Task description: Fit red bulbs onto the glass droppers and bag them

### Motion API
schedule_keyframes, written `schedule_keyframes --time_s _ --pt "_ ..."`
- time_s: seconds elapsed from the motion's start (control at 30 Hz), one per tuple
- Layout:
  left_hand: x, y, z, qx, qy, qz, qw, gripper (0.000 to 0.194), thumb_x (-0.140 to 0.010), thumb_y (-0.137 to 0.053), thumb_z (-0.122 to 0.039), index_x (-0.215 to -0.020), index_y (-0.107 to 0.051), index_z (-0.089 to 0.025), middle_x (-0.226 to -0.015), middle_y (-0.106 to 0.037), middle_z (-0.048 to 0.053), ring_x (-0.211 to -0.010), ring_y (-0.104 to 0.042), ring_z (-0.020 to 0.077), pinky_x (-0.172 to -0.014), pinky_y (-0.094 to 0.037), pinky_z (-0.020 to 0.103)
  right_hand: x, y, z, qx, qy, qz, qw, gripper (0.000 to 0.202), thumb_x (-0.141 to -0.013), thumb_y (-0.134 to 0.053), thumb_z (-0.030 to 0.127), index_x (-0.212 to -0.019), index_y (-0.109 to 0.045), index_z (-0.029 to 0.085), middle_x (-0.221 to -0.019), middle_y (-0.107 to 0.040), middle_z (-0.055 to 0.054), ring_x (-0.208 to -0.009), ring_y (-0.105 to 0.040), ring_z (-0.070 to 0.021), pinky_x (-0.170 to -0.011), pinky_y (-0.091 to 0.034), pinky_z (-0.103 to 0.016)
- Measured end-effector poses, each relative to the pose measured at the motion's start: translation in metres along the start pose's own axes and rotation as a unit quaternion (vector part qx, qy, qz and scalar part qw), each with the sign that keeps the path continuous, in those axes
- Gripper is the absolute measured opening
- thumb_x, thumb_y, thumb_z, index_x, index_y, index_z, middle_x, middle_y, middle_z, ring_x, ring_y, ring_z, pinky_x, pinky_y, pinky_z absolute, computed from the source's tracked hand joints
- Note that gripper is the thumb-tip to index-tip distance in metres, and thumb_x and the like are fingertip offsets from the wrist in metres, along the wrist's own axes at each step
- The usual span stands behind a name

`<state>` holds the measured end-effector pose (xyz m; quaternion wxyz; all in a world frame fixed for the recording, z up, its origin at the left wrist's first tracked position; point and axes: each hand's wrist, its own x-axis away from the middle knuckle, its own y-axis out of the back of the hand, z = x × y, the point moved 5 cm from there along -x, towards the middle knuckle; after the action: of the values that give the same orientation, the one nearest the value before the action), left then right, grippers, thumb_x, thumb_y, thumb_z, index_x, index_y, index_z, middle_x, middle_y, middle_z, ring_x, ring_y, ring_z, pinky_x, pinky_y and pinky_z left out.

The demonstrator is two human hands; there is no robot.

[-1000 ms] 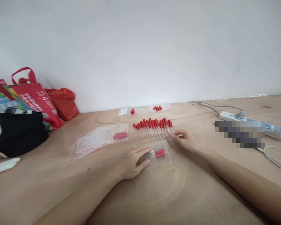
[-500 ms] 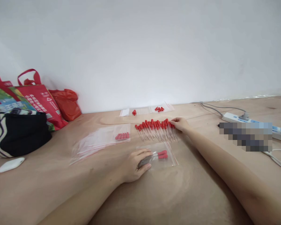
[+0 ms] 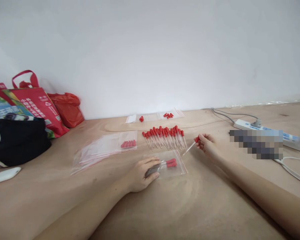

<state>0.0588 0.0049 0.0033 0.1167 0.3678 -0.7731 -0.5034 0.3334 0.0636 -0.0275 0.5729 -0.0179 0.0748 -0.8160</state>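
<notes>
The red-topped dropper (image 3: 190,147) is pinched by the right hand (image 3: 208,145), right of the frame's centre, while the clear bag (image 3: 179,169), two droppers (image 3: 171,162) apparently already inside, is held by the left hand (image 3: 141,173) below the dropper row (image 3: 165,133) left outside.

I get one view, head-worn, from close above the bench (image 3: 150,213), facing forward and down toward the wall (image 3: 150,60) behind it.
</notes>
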Motion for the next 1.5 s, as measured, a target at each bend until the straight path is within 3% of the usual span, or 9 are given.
schedule_keyframes --time_s 0.33,0.5,0.67,0.87,1.17,1.23,1.33,1.4,1.5 --pt "0.0 0.001 -0.002 -0.001 -0.002 -0.001 1.0 0.035 -0.08 -0.047 -0.027 -0.113 -0.05 -0.018 -0.12 -0.051 0.008 -0.113 -0.044 0.0198 -0.095 -0.036 0.037 0.014 -0.012 -0.008 -0.057 -0.023 0.009 0.998 0.027 -0.067 -0.059 0.041 -0.073 -0.041 0.021 -0.062 -0.054 0.002 -0.047 -0.049 -0.0078 -0.041 -0.042 -0.02" --pt "0.0 0.002 -0.003 0.0 -0.003 -0.002 1.0 0.036 -0.08 -0.047 -0.028 -0.114 -0.049 -0.019 -0.12 -0.051 0.007 -0.112 -0.045 0.0199 -0.095 -0.036 0.037 0.026 -0.023 -0.011 -0.09 -0.034 0.021 0.995 0.025 -0.067 -0.06 0.037 -0.073 -0.041 0.022 -0.064 -0.056 0.002 -0.052 -0.055 -0.0103 -0.05 -0.048 -0.024" --pt "0.0 0.002 -0.003 -0.004 0.012 0.003 1.0 0.042 -0.08 -0.047 -0.029 -0.121 -0.042 -0.02 -0.125 -0.046 0.006 -0.115 -0.041 0.0199 -0.096 -0.034 0.038 0.05 -0.042 -0.01 -0.085 -0.088 0.101 0.987 0.028 -0.062 -0.065 0.036 -0.074 -0.046 0.02 -0.069 -0.059 0.0 -0.061 -0.058 -0.0115 -0.062 -0.049 -0.027" --pt "0.0 0.0 0.001 -0.003 0.026 0.018 0.999 0.045 -0.08 -0.047 -0.031 -0.124 -0.039 -0.022 -0.128 -0.043 0.005 -0.119 -0.037 0.0208 -0.099 -0.032 0.039 0.056 -0.054 -0.007 0.1 -0.017 0.194 0.976 0.03 -0.058 -0.066 0.041 -0.071 -0.056 0.016 -0.058 -0.057 0.002 -0.051 -0.049 -0.0088 -0.051 -0.041 -0.023" --pt "0.0 0.001 -0.001 0.003 0.027 0.007 1.0 0.044 -0.08 -0.047 -0.032 -0.123 -0.04 -0.022 -0.127 -0.044 0.006 -0.118 -0.039 0.0217 -0.098 -0.032 0.04 0.063 -0.069 -0.003 0.135 -0.006 0.346 0.929 0.032 -0.07 -0.052 0.045 -0.081 -0.062 0.016 -0.065 -0.061 0.0 -0.056 -0.051 -0.0099 -0.053 -0.039 -0.023" --pt "0.0 0.002 -0.001 0.002 0.032 0.006 0.999 0.044 -0.08 -0.047 -0.032 -0.122 -0.041 -0.022 -0.127 -0.045 0.006 -0.117 -0.039 0.0219 -0.098 -0.032 0.041 0.048 -0.061 -0.003 0.157 0.01 0.297 0.942 0.032 -0.067 -0.056 0.043 -0.082 -0.06 0.016 -0.063 -0.06 0.001 -0.053 -0.049 -0.0093 -0.05 -0.037 -0.022" --pt "0.0 0.003 -0.002 0.0 0.03 0.006 1.0 0.043 -0.08 -0.047 -0.031 -0.121 -0.042 -0.022 -0.126 -0.046 0.006 -0.117 -0.039 0.0217 -0.097 -0.033 0.04 0.008 -0.04 0.0 0.241 0.059 0.146 0.958 0.028 -0.066 -0.056 0.04 -0.076 -0.057 0.014 -0.064 -0.058 -0.001 -0.053 -0.05 -0.0096 -0.05 -0.039 -0.022" --pt "0.0 0.002 -0.003 0.001 0.027 0.01 1.0 0.042 -0.08 -0.047 -0.031 -0.121 -0.043 -0.021 -0.125 -0.046 0.007 -0.118 -0.039 0.0216 -0.097 -0.033 0.04 -0.02 -0.028 -0.001 0.358 0.043 0.039 0.932 0.026 -0.067 -0.054 0.038 -0.079 -0.056 0.014 -0.071 -0.06 -0.003 -0.057 -0.052 -0.01 -0.052 -0.04 -0.021" --pt "0.0 0.002 -0.002 0.002 0.029 0.013 0.999 0.04 -0.08 -0.047 -0.031 -0.119 -0.044 -0.021 -0.126 -0.045 0.007 -0.118 -0.039 0.0217 -0.097 -0.033 0.04 -0.05 -0.027 -0.002 0.413 0.015 0.014 0.911 0.033 -0.064 -0.057 0.035 -0.087 -0.056 0.012 -0.077 -0.062 -0.008 -0.056 -0.054 -0.0119 -0.049 -0.039 -0.022"
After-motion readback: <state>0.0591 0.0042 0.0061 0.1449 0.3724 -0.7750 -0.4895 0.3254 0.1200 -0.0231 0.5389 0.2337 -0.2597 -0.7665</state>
